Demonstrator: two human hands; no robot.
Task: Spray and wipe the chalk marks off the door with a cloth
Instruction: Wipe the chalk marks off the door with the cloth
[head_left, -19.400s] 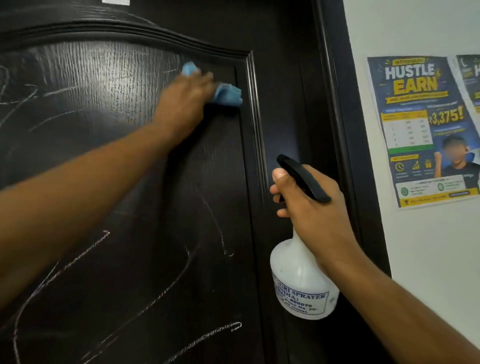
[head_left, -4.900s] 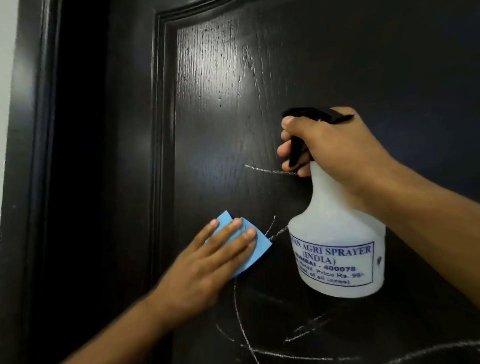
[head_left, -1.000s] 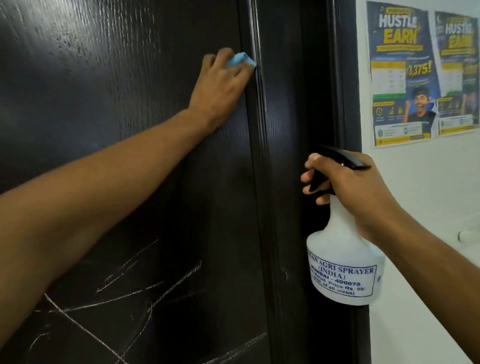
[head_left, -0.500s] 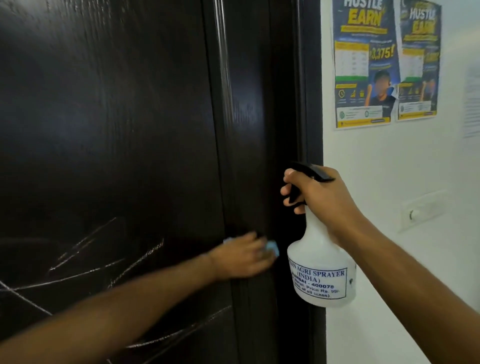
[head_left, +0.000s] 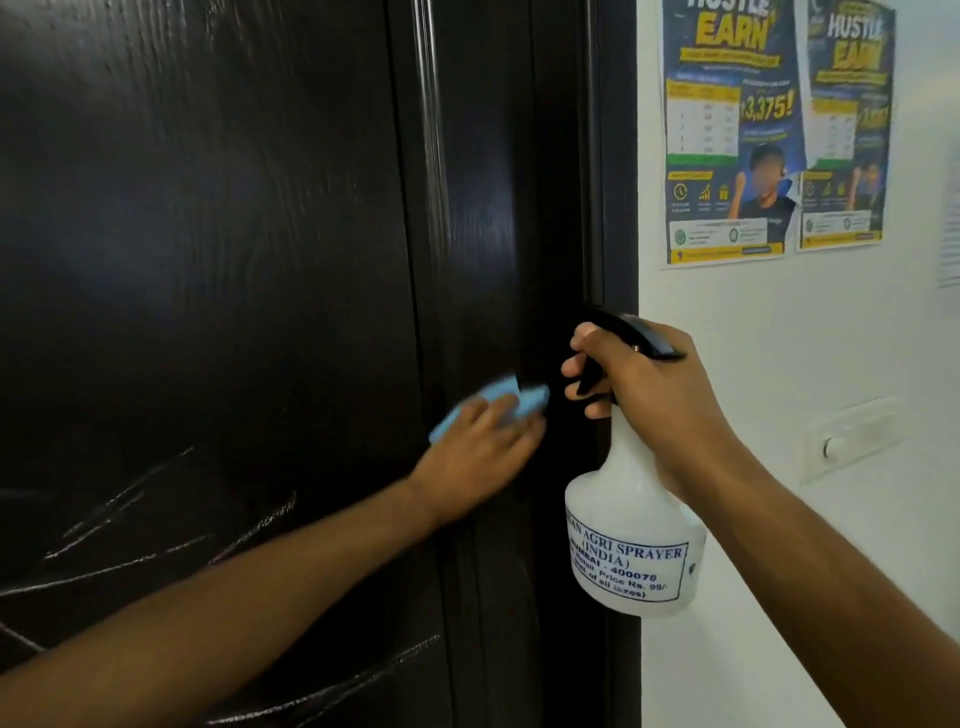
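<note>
While the left hand presses the blue cloth flat-fingered against the door stile to scrub, the right hand grips the spray bottle clear, trigger-ready. Chalk marks remain lower left.

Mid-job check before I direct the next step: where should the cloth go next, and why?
Probably slide the left hand and blue cloth down and left onto the chalk marks. They still streak the lower door panel, while the cloth sits by the panel's right edge, where no chalk shows.
</note>
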